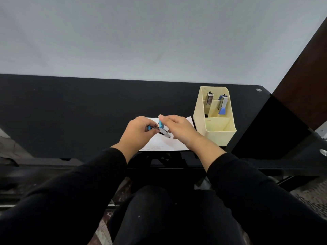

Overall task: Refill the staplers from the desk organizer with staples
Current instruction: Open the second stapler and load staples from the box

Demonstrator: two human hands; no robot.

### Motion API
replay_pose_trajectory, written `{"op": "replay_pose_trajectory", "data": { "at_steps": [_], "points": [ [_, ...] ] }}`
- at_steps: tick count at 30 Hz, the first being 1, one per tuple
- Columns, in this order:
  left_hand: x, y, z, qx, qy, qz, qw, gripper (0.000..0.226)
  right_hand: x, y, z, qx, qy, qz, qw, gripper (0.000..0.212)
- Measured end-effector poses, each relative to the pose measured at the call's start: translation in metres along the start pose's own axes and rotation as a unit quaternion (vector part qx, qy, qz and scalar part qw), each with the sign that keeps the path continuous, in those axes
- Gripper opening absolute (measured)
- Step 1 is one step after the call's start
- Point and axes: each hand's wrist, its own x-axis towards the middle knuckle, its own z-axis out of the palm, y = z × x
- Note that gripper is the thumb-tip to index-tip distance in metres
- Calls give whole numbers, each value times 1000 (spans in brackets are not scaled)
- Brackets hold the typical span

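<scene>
L hand point(139, 132): closed round rear end of light-blue stapler point(163, 132), fingers curled, firm grip.
R hand point(178, 129): thumb + forefinger pinch the stapler's blue front/top part; other fingers loosely curled.
Stapler pos: held in air between both hands, above paper sheet point(169, 144) near front edge of desk point(70, 112); metal magazine shows underneath, angled down-right.
Staples: none visible; can't tell if a strip is in yet.
Desk organizer point(219, 131): just R of the sheet. Silver stapler point(209, 99) upright in back-L compartment, dark-blue stapler point(223, 105) in back-R.
Step (est.): opening or closing the magazine on stapler 1 of 3.
Risk 1: spring pusher snaps back if the pinch slips, so a nipped finger or a thrown strip.
Risk 2: strip breaks or sits crooked if pushed in at an angle, causing a jam.
Risk 3: loose staples falling off the sheet get lost on the black top or over the edge.
</scene>
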Motion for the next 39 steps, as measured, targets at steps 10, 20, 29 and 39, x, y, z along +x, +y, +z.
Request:
{"op": "replay_pose_trajectory", "data": {
  "at_steps": [10,20,29,39],
  "points": [
    [1,-2,1,25,-20,57,998,11,4,-2,10,-181,33,-82,980,42],
    [13,7,14,12,-10,22,1000,9,8,11,-6,-212,67,-79,972,29],
    [13,-31,-5,-35,-25,-76,996,7,14,42,-28,-166,108,8,980,23],
    [-6,-74,-9,113,-13,-33,993,10,17,52,-7,-292,73,21,953,28]
  ]
}}
